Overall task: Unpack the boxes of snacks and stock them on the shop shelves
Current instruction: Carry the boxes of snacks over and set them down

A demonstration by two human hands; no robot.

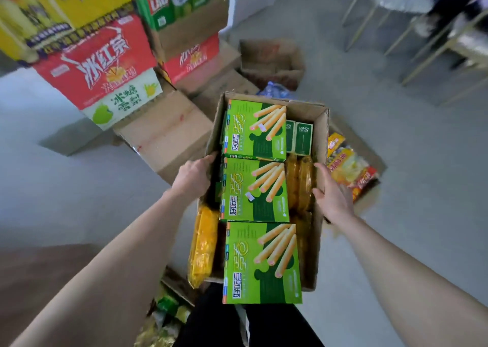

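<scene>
**Both hands grip an open box of snacks**

The person holds an open cardboard box (321, 140) by its two long sides, in front of the body and above the grey floor (409, 188). The left hand (194, 177) is clamped on the left wall, its fingers curled over the rim. The right hand (334, 190) clasps the right wall, with the thumb inside and the fingers outside.

Three green boxes (253, 190) printed with wafer sticks lie flat in a row on top, and the nearest one juts past the box's near edge. Yellow packets (203, 243) stand on edge on either side of them. Two small dark green boxes (303, 138) stand in the far right corner.

To the left, printed cartons (97, 61) are stacked on plain brown ones. To the right, another box on the floor holds snack bags (348, 167).
</scene>
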